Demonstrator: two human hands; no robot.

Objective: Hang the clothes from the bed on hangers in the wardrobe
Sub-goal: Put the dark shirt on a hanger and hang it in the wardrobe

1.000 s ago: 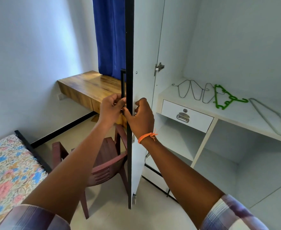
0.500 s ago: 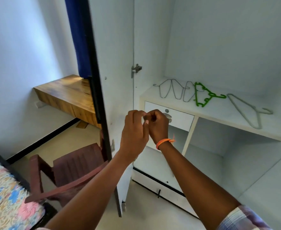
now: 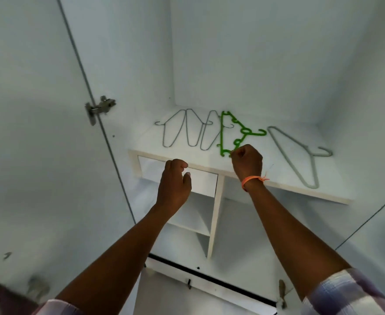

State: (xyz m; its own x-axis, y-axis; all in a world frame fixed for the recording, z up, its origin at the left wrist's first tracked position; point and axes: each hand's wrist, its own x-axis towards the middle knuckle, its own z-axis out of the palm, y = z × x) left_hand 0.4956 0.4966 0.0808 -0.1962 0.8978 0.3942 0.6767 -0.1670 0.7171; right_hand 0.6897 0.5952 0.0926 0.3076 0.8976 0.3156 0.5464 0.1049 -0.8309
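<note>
The wardrobe stands open in front of me. On its white shelf (image 3: 343, 178) lie three thin metal wire hangers (image 3: 188, 130), a green plastic hanger (image 3: 221, 135) and a grey hanger (image 3: 300, 155). My right hand (image 3: 247, 161), with an orange wristband, is curled at the near corner of the green hanger and pinches it there. My left hand (image 3: 175, 183) hovers loosely curled in front of the shelf edge and holds nothing. No clothes and no bed are in view.
A white drawer (image 3: 201, 181) sits under the shelf behind my left hand, with open compartments below it. The left door (image 3: 39, 144) is swung wide on its hinge (image 3: 99, 108). The right door (image 3: 382, 223) stands open at the right edge.
The view has swung from the door edge, chair and desk into the wardrobe. My hands have parted; the right one has moved up to the green hanger, the left stays lower.
</note>
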